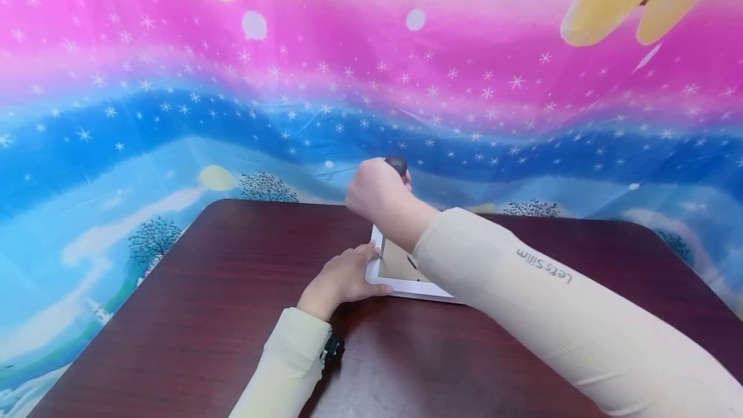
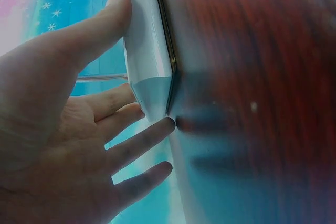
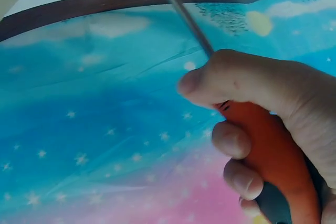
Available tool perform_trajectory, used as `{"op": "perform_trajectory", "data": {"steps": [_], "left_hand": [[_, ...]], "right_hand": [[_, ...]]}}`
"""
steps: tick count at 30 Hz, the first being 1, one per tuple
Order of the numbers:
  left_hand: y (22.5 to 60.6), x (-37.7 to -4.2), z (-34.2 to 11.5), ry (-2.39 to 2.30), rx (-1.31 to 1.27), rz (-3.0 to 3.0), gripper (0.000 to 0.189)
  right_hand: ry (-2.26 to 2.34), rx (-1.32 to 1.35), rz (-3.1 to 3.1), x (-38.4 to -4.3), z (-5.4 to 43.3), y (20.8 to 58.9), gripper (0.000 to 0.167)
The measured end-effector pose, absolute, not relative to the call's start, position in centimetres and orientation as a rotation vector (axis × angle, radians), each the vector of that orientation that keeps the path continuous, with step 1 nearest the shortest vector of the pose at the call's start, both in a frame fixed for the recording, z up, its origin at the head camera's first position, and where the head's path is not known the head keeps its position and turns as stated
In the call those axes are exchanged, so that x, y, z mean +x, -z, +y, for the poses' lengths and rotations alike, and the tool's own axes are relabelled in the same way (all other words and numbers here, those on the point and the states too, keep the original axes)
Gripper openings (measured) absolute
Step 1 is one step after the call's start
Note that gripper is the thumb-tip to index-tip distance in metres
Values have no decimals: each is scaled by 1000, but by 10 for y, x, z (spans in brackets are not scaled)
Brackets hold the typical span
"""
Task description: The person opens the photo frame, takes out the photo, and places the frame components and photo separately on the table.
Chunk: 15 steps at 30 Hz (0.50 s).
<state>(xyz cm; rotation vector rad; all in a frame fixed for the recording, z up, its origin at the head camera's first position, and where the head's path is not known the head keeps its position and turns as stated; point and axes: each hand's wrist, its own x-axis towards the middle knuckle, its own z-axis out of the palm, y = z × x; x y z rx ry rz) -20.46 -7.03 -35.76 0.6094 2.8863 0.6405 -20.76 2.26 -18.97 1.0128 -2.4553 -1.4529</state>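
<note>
My right hand grips a screwdriver by its orange and black handle. Its thin metal shaft runs up and left in the right wrist view, with the tip out of sight. Flat on the table lies a white picture frame, its brown backing board facing up and partly covered by my right forearm. At the near left corner of the frame rests my left hand. In the left wrist view its thumb touches one side of the frame, and the fairly straight fingers spread around the corner.
The dark reddish wooden table extends to both sides of the frame. Behind it hangs a pink and blue cloth with snowflakes and trees. Small dark fittings show on the backing board. A black strap circles the left wrist.
</note>
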Motion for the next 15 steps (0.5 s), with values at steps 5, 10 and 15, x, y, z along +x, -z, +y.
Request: {"op": "perform_trajectory", "data": {"steps": [5, 10, 15], "left_hand": [[358, -207, -68, -574, 610, 2895, 81], [358, -208, -66, -523, 586, 2903, 83], [358, -207, -67, -517, 563, 2918, 83]], "right_hand": [[1260, 997, -2540, -214, 49, 187, 20], [1083, 1076, -2528, -219, 82, 188, 20], [955, 1103, -2545, -223, 109, 193, 23]]}}
